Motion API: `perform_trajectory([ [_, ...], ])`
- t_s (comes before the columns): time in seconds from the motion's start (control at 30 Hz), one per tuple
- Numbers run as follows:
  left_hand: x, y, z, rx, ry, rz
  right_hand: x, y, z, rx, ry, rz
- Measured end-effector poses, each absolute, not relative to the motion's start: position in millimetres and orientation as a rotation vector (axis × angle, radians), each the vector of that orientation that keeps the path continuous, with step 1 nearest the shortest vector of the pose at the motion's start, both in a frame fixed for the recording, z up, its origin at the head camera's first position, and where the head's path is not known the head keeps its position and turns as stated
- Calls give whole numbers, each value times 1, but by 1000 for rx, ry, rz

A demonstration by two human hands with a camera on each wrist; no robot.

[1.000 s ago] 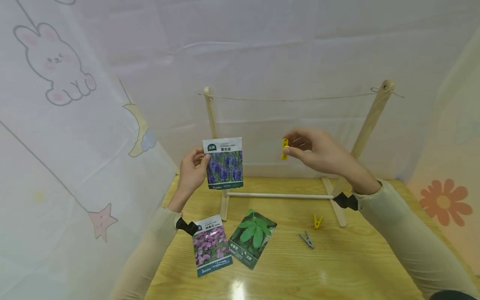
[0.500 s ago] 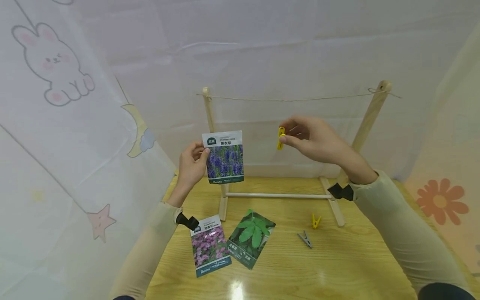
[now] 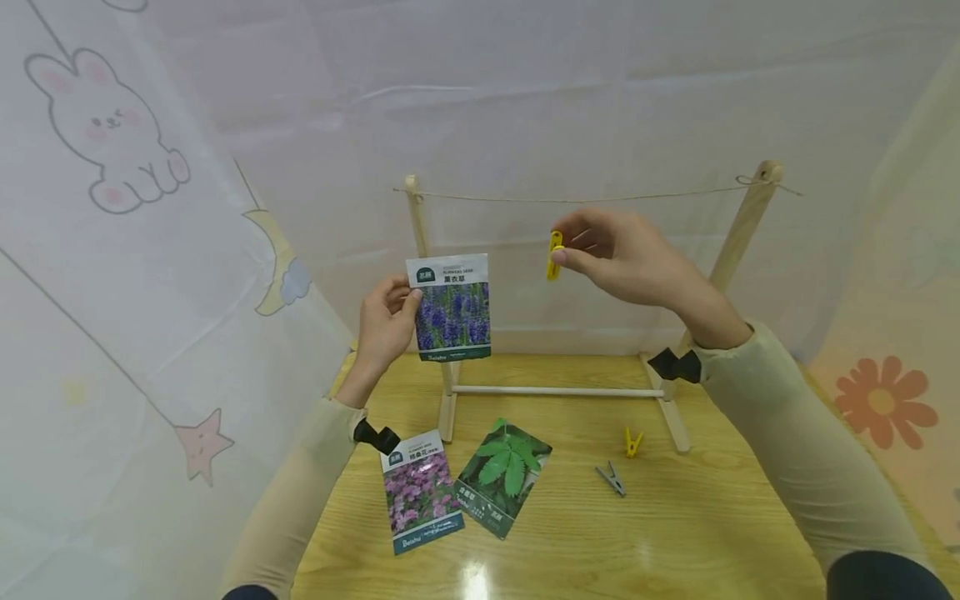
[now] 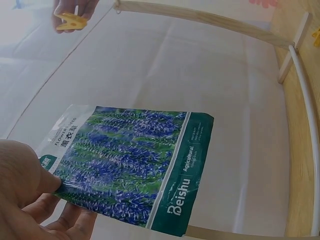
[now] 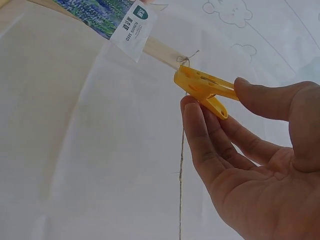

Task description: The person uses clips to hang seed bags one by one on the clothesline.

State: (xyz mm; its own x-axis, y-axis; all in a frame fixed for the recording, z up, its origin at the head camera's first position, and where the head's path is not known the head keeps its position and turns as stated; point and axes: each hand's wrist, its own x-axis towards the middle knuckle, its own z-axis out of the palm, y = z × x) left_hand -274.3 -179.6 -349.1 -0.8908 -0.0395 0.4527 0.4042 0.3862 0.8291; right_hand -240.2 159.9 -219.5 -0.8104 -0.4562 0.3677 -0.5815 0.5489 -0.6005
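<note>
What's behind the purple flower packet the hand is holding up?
Behind the lavender seed packet, pinched by the left hand, stands the rack's left wooden post; its middle stretch is covered. Beyond is white cloth. The string runs above it.

Child's room, cartoon bunny curtain (image 3: 112,125) (moon, stars)

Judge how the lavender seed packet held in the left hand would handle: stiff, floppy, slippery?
The lavender seed packet probably is light and semi-stiff: the left hand holds it flat and upright by one edge. Its glossy film looks slippery, so a loose pinch might slip.
</note>
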Motion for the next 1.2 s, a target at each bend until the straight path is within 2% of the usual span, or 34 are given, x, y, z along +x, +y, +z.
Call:
perform_trajectory([
  [1.2, -291, -170, -322, -352, -2199, -1479, -270, 136, -188, 825, -2622, 1244],
])
